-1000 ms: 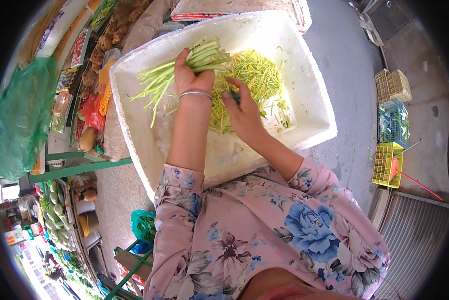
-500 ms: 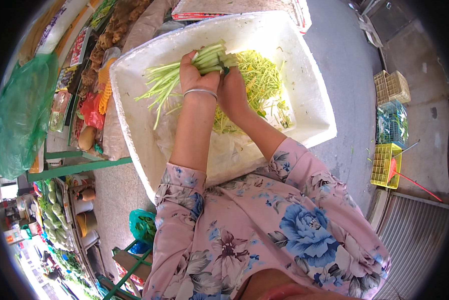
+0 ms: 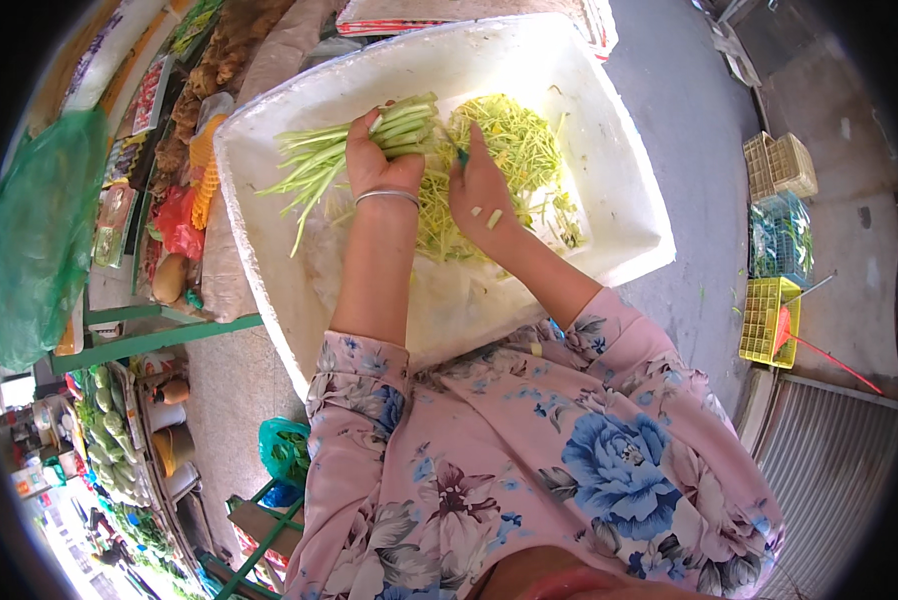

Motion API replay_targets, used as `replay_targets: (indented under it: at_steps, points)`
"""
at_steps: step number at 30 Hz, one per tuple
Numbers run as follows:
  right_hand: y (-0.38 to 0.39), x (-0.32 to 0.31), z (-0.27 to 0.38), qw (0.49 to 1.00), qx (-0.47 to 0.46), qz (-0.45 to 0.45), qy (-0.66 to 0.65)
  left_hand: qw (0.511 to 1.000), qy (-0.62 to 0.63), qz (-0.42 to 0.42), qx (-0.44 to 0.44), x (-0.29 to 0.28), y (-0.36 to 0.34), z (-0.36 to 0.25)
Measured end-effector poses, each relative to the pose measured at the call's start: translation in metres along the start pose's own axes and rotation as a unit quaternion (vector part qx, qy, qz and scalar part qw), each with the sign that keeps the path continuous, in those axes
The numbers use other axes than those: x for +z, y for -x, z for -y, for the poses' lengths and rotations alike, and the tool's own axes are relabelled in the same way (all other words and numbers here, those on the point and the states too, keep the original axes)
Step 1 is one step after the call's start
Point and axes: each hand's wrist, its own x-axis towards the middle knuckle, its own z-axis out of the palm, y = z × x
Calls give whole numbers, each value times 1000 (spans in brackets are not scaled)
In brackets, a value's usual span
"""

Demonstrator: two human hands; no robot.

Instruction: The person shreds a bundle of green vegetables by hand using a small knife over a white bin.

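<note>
My left hand (image 3: 379, 168) is wrapped round a bunch of pale green vegetable stems (image 3: 405, 124) above a white foam box (image 3: 624, 165). The thin ends fan out to the left, and the thicker cut ends point right. My right hand (image 3: 483, 192) is closed, a little apart from those cut ends. Between its thumb and fingers shows the dark green part of a small tool (image 3: 462, 157), mostly hidden, its kind unclear. Two short stem pieces (image 3: 494, 218) show over my right wrist. Beneath the hands, a heap of yellow-green trimmings (image 3: 519, 140) covers part of the box floor.
Another foam box (image 3: 469, 10) stands beyond the far rim. On the left are a green-framed stall (image 3: 169, 340) with produce and a hanging green plastic bag (image 3: 44, 240). Plastic crates (image 3: 769, 320) line the wall at the right, past the grey pavement (image 3: 689, 330).
My right hand has drawn away from the cut ends, down and to the right. The bunch in my left hand has shifted slightly left. Short stem pieces now show over my right wrist.
</note>
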Motion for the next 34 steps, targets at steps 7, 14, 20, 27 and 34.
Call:
replay_targets:
  at_steps: [7,14,20,27,34]
  points:
    - [-18,21,-96,993,-8,121,-9,999,-14,35,15,-12,15,19]
    - [-19,-29,-7,948,160,71,-267,992,-65,103,14,-14,34,-4]
    - [-18,-49,42,969,-64,63,-230,980,-152,127,34,-24,37,6]
    - [-16,-39,23,984,-127,14,-125,982,-157,97,40,-21,38,18]
    - [-10,-45,12,973,21,0,-231,989,-108,88,55,-11,38,13]
